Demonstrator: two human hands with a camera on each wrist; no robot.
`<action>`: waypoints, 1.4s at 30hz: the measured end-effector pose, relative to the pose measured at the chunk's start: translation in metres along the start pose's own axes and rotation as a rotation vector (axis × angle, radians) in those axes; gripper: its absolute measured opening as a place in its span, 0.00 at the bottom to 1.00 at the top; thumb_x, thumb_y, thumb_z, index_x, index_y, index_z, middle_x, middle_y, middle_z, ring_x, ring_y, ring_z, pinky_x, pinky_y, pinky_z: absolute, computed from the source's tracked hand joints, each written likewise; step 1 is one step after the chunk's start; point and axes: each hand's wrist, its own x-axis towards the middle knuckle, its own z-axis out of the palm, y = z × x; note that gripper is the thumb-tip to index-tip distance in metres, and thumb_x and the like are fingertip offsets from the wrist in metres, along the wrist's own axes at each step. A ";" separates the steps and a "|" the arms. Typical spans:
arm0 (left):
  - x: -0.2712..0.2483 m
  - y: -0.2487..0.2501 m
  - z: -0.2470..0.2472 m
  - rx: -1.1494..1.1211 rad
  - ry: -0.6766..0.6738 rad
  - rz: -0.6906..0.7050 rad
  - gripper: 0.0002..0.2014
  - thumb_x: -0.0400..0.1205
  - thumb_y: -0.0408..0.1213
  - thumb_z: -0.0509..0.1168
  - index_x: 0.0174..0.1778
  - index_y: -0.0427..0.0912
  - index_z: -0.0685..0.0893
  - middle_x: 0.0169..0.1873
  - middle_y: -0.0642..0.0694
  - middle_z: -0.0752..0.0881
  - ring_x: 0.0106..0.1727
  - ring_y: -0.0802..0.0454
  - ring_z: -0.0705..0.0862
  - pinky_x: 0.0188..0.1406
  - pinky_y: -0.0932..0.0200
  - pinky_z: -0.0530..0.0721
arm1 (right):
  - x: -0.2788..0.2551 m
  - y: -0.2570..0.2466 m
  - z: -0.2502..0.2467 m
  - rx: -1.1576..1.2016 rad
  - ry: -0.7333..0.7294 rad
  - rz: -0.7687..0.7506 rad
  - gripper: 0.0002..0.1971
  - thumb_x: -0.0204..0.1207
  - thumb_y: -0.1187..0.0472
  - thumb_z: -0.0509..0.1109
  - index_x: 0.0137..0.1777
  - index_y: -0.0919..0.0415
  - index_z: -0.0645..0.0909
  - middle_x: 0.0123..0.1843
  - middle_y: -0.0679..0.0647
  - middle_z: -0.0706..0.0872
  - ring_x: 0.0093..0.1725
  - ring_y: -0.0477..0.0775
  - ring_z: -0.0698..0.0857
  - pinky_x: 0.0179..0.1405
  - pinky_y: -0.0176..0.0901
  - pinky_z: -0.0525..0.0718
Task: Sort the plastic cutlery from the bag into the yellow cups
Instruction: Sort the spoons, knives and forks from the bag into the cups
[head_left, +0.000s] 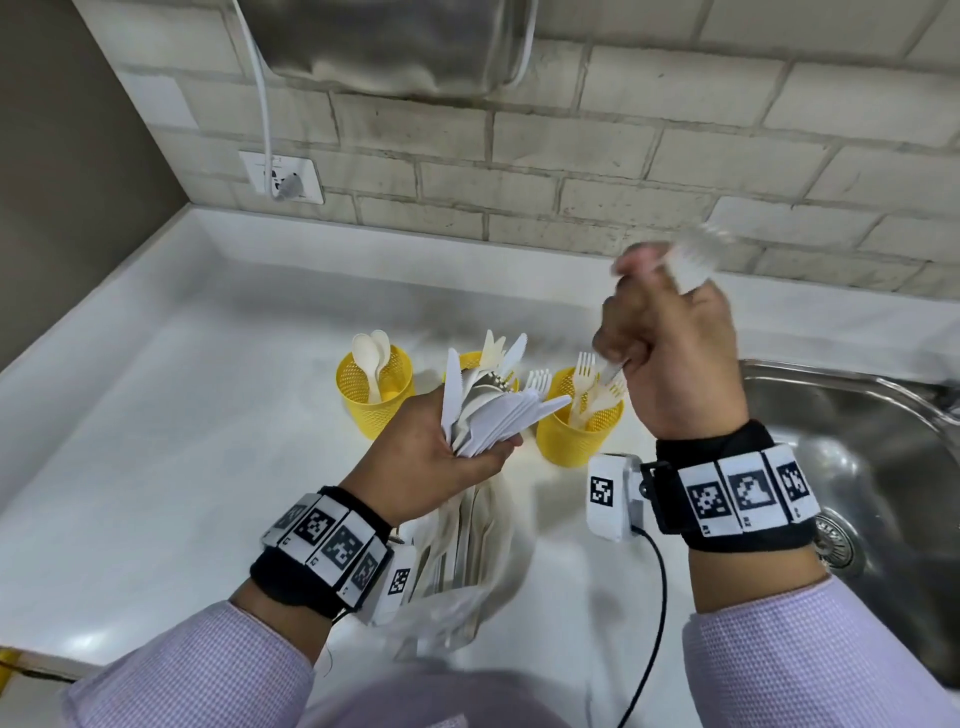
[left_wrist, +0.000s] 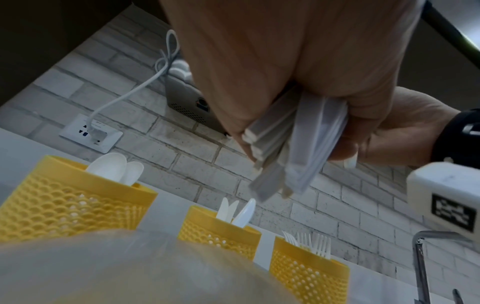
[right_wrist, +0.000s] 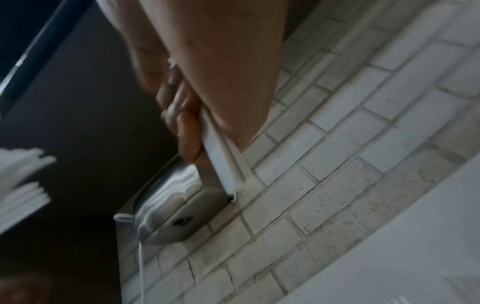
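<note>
The left hand (head_left: 447, 457) keeps a closed grip on a fanned bundle of white cutlery (head_left: 493, 410) above the clear bag (head_left: 457, 561) on the white bench (head_left: 156, 415). The right hand (head_left: 670, 353), raised above the fork cup (head_left: 579, 421), pinches a blurred white fork (head_left: 691, 260). No writing is legible.

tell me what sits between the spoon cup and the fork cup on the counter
A third yellow cup holding knives stands between the spoon cup and the fork cup; the left wrist view shows it best.
</note>
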 end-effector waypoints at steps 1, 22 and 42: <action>0.000 0.000 0.000 0.001 -0.005 0.001 0.16 0.79 0.29 0.78 0.53 0.55 0.86 0.41 0.71 0.90 0.45 0.70 0.89 0.46 0.77 0.79 | -0.003 0.001 0.000 -0.153 -0.082 0.019 0.09 0.81 0.54 0.68 0.46 0.61 0.81 0.22 0.45 0.67 0.22 0.50 0.63 0.27 0.40 0.62; 0.002 -0.008 0.005 0.074 0.005 -0.029 0.15 0.80 0.37 0.78 0.62 0.47 0.88 0.48 0.58 0.93 0.51 0.58 0.92 0.51 0.61 0.87 | -0.008 0.010 0.005 -0.188 -0.019 0.143 0.17 0.88 0.64 0.63 0.35 0.58 0.79 0.28 0.56 0.59 0.30 0.61 0.55 0.30 0.55 0.56; 0.009 -0.012 0.013 0.162 0.107 0.005 0.21 0.80 0.35 0.75 0.69 0.51 0.85 0.49 0.50 0.92 0.49 0.48 0.91 0.50 0.45 0.88 | -0.013 0.022 0.021 0.035 -0.056 0.508 0.14 0.88 0.60 0.65 0.44 0.66 0.86 0.31 0.59 0.86 0.32 0.57 0.88 0.36 0.44 0.87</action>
